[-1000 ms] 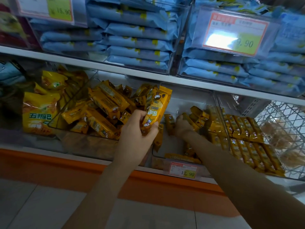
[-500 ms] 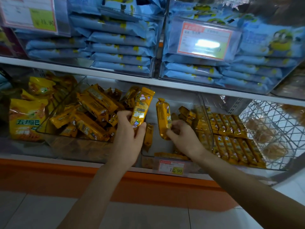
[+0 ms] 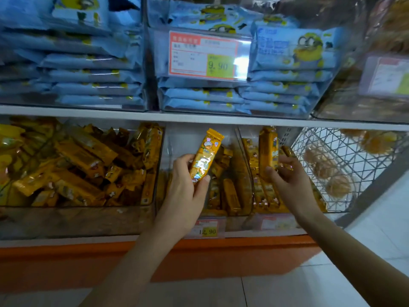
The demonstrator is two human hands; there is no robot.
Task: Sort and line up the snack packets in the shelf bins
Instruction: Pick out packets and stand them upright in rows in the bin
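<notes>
Honestly, about halfway: my left hand (image 3: 183, 196) pinches one yellow packet (image 3: 205, 158), my right hand (image 3: 290, 182) grips a second packet (image 3: 268, 147); right bin (image 3: 245, 165) looks lined up, left bin (image 3: 77, 220) is a heap.

You've got one yellow packet (image 3: 204, 158) pinched upright in your left hand (image 3: 186, 196), leaning a bit right, in front of the middle clear bin (image 3: 183, 138). Your right hand (image 3: 287, 180) holds a second packet (image 3: 268, 149) upright at the right bin (image 3: 274, 212). In the left bin (image 3: 77, 220), the loose packets (image 3: 77, 169) are a jumbled heap.
</notes>
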